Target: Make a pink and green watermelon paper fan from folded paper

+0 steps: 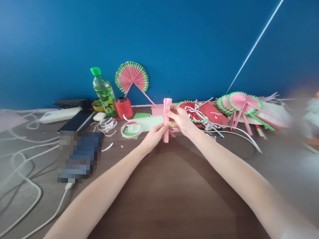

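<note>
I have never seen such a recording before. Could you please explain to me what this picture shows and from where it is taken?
There is no machine here, only a person. One camera, worn on this person's head, looks forward and down. The left hand and the right hand together hold a narrow piece of folded pink paper. On the brown table, pink-and-green paper fans lie to the right; another fan stands before the blue wall. Toward the left are a green-capped bottle and white cables.
</note>
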Available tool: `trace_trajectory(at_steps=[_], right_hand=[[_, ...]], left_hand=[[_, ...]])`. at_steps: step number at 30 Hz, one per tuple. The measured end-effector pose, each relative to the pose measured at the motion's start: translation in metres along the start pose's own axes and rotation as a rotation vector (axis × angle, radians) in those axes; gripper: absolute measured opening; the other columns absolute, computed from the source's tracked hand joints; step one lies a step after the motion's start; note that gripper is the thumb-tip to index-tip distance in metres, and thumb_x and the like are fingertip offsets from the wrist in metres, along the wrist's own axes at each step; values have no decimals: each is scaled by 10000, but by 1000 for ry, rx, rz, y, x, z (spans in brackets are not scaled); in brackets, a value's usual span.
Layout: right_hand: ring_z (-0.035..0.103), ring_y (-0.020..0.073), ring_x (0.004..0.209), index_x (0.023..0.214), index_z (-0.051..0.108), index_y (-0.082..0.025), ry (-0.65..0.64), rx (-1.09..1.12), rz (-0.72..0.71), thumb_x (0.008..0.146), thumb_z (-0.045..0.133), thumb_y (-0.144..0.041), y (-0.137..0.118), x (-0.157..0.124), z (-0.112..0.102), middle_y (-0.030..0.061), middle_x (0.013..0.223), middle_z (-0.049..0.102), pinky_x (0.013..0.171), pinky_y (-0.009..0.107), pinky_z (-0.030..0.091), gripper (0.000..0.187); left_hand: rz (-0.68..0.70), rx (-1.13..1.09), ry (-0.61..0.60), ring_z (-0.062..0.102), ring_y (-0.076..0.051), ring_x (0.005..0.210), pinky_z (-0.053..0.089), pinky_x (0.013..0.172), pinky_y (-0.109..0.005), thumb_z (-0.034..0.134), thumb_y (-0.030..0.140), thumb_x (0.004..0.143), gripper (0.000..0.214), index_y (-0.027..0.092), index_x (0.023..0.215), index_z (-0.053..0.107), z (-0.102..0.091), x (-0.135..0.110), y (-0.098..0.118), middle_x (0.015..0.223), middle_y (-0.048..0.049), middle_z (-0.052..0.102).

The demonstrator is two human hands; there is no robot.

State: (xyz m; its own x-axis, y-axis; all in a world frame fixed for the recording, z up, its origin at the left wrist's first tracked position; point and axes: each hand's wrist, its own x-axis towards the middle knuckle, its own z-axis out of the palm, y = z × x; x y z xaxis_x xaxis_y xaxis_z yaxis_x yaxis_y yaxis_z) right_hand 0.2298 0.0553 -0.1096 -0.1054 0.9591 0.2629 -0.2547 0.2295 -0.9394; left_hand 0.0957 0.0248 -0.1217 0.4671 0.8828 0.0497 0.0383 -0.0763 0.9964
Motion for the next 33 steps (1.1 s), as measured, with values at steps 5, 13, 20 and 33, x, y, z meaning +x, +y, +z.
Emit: trace_trajectory(at_steps=[5, 13, 20, 33], right_hand=[[413, 39, 402, 764, 537, -170, -180, 22, 104, 603, 760, -368, 2, -5, 3, -62, 585, 516, 337, 198, 312, 339], [466, 74, 325, 701, 466, -183, -106, -65, 72, 604, 749, -350, 14, -7, 5, -72, 482, 526, 282, 197, 312, 342], [308, 52, 279, 731, 484, -198, -199, 212, 232, 742, 617, -466, 19, -16, 10, -122, 360, 319, 318, 194, 249, 299], [615, 164, 746, 853, 580, -210, 55, 119, 50, 642, 698, -437, 36, -13, 8, 10, 794, 652, 633, 294, 491, 332]], left_hand=[[15, -72, 69, 529, -106, 472, 399, 553, -226, 369, 351, 906, 272, 153, 815, 532, -1, 2, -1, 588, -22, 654], [2, -81, 1, 583, -122, 545, 430, 639, -229, 366, 286, 902, 269, 161, 700, 491, -1, 6, -15, 521, -15, 633], [-90, -411, -154, 657, -191, 763, 476, 776, -295, 386, 325, 891, 336, 98, 839, 628, -15, 9, -14, 703, -94, 701], [-125, -269, 156, 654, -229, 880, 522, 810, -345, 669, 279, 732, 307, 124, 996, 647, -27, 11, -12, 864, -86, 713]])
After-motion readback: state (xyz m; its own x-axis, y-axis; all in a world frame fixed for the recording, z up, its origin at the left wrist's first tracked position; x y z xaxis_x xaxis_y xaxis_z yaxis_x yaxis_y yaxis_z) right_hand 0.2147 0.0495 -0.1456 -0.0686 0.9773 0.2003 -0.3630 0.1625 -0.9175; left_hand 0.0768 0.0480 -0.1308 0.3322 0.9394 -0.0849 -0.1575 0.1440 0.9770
